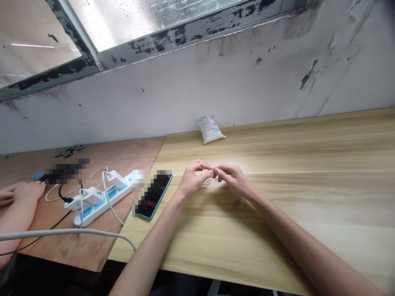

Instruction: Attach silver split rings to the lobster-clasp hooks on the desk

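Above the wooden table, my left hand and my right hand meet at the fingertips. Both pinch a tiny metal piece that looks like a key ring; the fingers mostly cover it. Just below them, several small metal rings lie on the tabletop. A small metal clasp shows under my right fingers; whether it hangs or lies there I cannot tell. Nearer my right wrist rests another clasp with a ring.
A white plastic packet stands against the wall. Left of my arm lies a phone. A power strip with chargers and cables sits on the brown board. Another person's hands are at the far left.
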Demonstrator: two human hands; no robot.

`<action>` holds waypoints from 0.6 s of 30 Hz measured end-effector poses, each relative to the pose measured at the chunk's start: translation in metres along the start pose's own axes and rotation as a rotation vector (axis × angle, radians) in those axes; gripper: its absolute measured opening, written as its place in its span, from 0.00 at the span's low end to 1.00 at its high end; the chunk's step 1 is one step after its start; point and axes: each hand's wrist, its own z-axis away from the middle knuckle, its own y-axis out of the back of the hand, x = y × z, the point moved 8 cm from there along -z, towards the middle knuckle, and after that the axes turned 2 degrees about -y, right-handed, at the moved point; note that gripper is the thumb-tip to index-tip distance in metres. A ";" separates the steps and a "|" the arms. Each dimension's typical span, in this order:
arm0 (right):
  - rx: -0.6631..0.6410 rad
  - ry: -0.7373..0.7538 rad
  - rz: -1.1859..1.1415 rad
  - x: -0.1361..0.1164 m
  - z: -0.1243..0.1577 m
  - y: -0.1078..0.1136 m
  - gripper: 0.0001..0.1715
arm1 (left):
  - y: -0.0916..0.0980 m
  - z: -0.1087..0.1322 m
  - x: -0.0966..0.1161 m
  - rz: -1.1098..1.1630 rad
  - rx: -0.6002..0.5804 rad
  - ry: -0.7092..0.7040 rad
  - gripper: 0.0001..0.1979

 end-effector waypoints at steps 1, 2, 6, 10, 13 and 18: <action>0.001 -0.004 0.004 0.002 0.000 0.000 0.20 | -0.001 -0.002 -0.004 0.034 -0.016 0.015 0.08; -0.001 -0.008 0.009 0.003 0.000 0.000 0.20 | -0.002 -0.003 -0.008 0.066 -0.032 0.026 0.09; 0.018 -0.034 0.033 0.008 0.000 0.001 0.20 | -0.002 -0.007 -0.016 0.136 -0.066 0.035 0.10; -0.022 -0.067 0.040 0.005 0.002 -0.001 0.22 | -0.003 -0.007 -0.019 0.237 -0.119 0.067 0.11; -0.094 -0.103 0.033 0.002 0.004 -0.004 0.22 | -0.006 -0.003 -0.021 0.283 -0.188 0.088 0.11; -0.119 -0.144 -0.023 0.004 0.005 -0.008 0.23 | -0.003 -0.002 -0.023 0.201 -0.146 0.042 0.08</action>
